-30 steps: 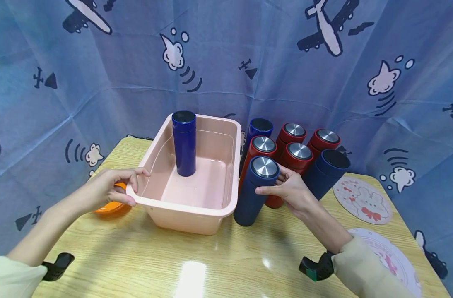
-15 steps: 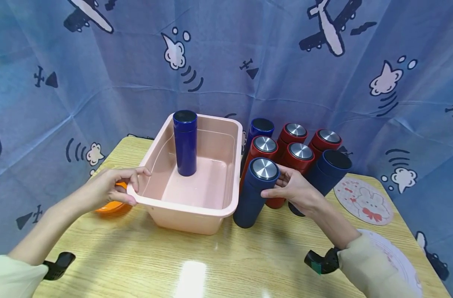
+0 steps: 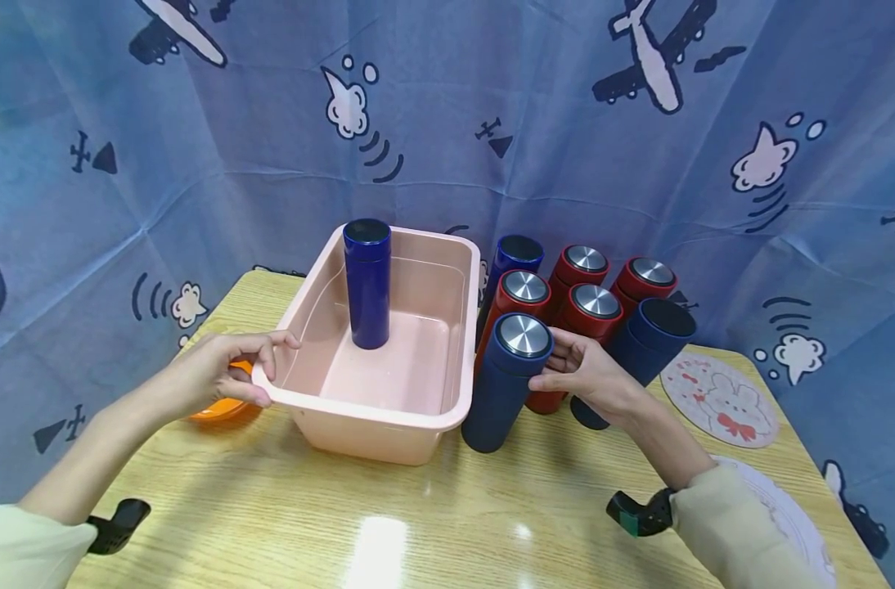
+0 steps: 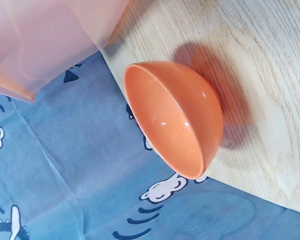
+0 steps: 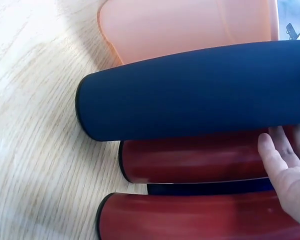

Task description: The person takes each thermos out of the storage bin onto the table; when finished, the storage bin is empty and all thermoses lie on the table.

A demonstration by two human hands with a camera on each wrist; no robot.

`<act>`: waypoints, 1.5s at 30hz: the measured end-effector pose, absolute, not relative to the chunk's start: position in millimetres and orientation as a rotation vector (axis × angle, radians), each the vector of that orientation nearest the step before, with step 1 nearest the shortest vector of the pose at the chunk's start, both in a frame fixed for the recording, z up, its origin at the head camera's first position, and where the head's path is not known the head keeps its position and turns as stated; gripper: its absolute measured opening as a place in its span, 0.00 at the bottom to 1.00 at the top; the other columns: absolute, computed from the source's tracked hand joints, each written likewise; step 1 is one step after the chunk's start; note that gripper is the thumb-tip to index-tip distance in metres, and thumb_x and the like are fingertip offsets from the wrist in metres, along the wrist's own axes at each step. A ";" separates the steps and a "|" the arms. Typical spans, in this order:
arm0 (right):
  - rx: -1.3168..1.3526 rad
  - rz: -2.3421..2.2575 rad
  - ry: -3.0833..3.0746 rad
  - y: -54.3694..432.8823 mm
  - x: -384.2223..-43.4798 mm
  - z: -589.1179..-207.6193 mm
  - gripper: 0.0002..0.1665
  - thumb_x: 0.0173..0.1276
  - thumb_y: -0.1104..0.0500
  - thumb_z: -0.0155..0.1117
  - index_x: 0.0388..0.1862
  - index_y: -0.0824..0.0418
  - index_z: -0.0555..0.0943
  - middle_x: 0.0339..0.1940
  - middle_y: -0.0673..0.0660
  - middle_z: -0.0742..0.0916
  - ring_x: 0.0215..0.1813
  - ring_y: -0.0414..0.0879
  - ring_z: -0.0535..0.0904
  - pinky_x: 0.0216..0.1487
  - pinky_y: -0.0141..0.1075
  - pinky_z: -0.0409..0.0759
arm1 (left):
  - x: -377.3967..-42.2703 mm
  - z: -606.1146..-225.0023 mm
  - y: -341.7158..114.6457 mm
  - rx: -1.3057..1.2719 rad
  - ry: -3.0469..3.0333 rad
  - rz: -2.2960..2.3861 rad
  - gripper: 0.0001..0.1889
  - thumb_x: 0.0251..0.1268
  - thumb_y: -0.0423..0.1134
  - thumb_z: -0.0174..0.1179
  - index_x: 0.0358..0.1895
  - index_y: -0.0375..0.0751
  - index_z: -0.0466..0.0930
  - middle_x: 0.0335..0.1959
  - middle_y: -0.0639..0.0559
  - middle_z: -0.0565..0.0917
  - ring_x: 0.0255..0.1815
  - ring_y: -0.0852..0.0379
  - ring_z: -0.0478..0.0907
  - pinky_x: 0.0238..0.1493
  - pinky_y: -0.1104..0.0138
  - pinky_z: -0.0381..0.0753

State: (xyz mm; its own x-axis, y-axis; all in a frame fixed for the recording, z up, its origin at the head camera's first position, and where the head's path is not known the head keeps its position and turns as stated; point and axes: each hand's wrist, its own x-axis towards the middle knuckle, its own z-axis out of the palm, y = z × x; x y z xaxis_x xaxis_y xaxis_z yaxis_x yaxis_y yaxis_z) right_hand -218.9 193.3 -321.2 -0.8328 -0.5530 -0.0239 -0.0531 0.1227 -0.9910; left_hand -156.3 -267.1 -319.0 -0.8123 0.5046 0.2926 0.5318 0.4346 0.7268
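My left hand [image 3: 230, 368] grips the near left corner of a pink plastic tub [image 3: 374, 415], thumb outside the rim and fingers over it. Inside the tub a glossy blue vacuum flask [image 3: 369, 294] stands upright. My right hand [image 3: 591, 376] is at the right side of a matte navy flask [image 3: 497, 393] with a silver lid, its fingers relaxed and fingertips right at the flask's side. That flask stands on the table beside the tub's near right corner. In the right wrist view the thumb [image 5: 270, 152] is apart from the navy flask [image 5: 190, 95].
Behind the navy flask stand several red flasks [image 3: 595, 315], another glossy blue flask [image 3: 517, 254] and a second navy flask [image 3: 649, 343]. An orange bowl [image 4: 180, 115] sits left of the tub. Two round mats [image 3: 720, 401] lie at the right. A blue curtain [image 3: 433, 98] hangs behind.
My right hand has drawn slightly to the right, its thumb coming off the front of the navy flask. The flask stays beside the tub. My left hand keeps its place on the rim.
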 end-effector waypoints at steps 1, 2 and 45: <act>-0.586 -1.757 2.025 193.9 -219.0 -321.6 0.44 0.60 0.72 0.66 0.71 0.73 0.56 0.56 0.47 0.81 0.57 0.39 0.78 0.55 0.35 0.76 | -156.3 -319.1 -266.8 -0.952 -2.635 -1.354 0.17 0.41 0.30 0.74 0.27 0.44 0.71 0.52 0.31 0.79 0.40 0.64 0.80 0.24 0.72 0.76; -0.584 -1.754 2.033 194.8 -219.1 -322.0 0.43 0.60 0.71 0.66 0.71 0.72 0.56 0.56 0.47 0.80 0.57 0.39 0.78 0.55 0.35 0.76 | -156.4 -319.1 -266.8 -0.952 -2.636 -1.356 0.17 0.41 0.30 0.74 0.27 0.44 0.71 0.52 0.31 0.79 0.41 0.65 0.79 0.24 0.72 0.76; -0.582 -2.122 1.891 209.7 -171.3 -254.7 0.20 0.70 0.73 0.53 0.57 0.58 0.77 0.55 0.53 0.83 0.52 0.46 0.82 0.53 0.34 0.77 | -156.7 -320.8 -267.8 -0.971 -2.623 -1.339 0.17 0.41 0.32 0.74 0.27 0.45 0.71 0.52 0.30 0.78 0.42 0.66 0.79 0.26 0.71 0.78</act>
